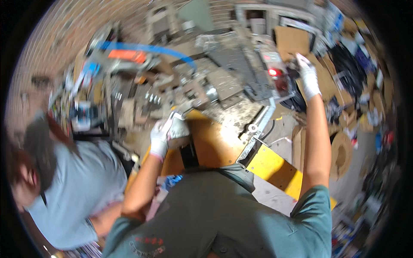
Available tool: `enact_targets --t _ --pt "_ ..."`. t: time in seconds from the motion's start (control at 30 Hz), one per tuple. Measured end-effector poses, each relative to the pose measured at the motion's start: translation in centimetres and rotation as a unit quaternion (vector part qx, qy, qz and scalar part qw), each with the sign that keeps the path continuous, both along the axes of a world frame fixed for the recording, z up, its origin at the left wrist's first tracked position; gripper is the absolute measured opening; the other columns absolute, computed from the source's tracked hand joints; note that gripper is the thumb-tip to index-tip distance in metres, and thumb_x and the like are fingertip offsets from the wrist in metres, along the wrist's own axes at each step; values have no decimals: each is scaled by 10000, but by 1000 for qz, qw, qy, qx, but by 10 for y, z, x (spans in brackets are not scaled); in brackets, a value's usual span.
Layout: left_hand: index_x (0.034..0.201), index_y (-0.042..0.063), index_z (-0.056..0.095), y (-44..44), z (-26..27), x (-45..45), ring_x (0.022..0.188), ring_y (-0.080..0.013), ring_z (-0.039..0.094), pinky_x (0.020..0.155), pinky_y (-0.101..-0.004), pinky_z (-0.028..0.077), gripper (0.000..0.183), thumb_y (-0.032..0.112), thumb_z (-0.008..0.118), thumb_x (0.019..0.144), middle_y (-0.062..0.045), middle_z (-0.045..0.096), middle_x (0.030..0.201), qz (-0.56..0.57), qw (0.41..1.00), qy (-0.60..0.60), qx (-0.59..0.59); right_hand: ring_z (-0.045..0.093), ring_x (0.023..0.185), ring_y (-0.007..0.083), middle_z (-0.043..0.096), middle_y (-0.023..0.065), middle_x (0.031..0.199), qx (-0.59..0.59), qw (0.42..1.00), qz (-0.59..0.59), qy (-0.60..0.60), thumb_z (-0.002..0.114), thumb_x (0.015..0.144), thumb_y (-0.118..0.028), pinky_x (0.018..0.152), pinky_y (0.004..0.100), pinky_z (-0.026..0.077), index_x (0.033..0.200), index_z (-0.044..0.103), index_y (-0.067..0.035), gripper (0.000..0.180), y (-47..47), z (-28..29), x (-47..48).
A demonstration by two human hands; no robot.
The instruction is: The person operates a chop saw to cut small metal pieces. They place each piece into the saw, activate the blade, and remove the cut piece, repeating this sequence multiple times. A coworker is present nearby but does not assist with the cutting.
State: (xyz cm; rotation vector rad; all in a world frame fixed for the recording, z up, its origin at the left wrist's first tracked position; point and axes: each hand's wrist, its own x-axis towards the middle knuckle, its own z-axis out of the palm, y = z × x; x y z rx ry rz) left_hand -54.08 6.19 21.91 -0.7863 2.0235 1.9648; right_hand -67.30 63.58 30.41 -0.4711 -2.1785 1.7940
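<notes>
My left hand (159, 140), in a white work glove, is closed around a pale grey piece (179, 126) over the near edge of the bench. Blur hides what exactly that piece is. On the far right, my right hand (308, 79), also gloved, reaches out over opened cardboard (322, 82). Small dark material (293, 68) lies by its fingertips; whether the fingers grip it is not clear. Left of that hand, a red light (273, 72) glows on a machine part. Below my chest spreads a yellow metal panel (209, 138), partly in shadow.
A co-worker in a light blue shirt (80, 180) is close on my left. A blue hose (155, 49) arches over the machinery. A metal bracket with a roller (252, 128) sticks up by the yellow plate (274, 171). A cardboard spool (341, 156) stands on the right.
</notes>
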Motion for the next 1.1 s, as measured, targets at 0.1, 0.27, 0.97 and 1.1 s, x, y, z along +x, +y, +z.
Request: enact_targets --t 0.1,0.27,0.97,1.1 --pt "1073 31 712 6 -3 0 765 -148 633 764 -293 526 315 245 818 869 -29 721 925 7 998 28 53 658 921 143 727 29 1037 -49 998 -25 -25 622 1007 -414 859 331 498 1153 716 -109 352 24 -15 -1" --pt "1017 66 739 9 -3 -3 597 -72 539 522 -250 433 276 282 821 866 13 665 790 -9 999 27 31 632 864 164 699 50 940 -104 992 -50 -51 485 1059 -500 865 364 500 1119 702 -77 479 66 -31 -6" --pt "1045 -8 679 22 10 -5 785 -110 655 699 -249 556 187 95 764 914 -83 722 960 42 996 -1 79 618 1160 444 645 313 1205 234 908 277 -212 494 1065 -301 1026 459 481 1306 571 60 441 -303 -28 164" --pt "1050 -31 660 24 9 -4 896 -144 673 817 -279 572 197 53 762 903 -113 717 1009 50 995 -6 85 622 994 483 661 285 1065 300 907 280 -90 529 1019 -172 897 498 508 1184 626 6 262 -313 -59 162"
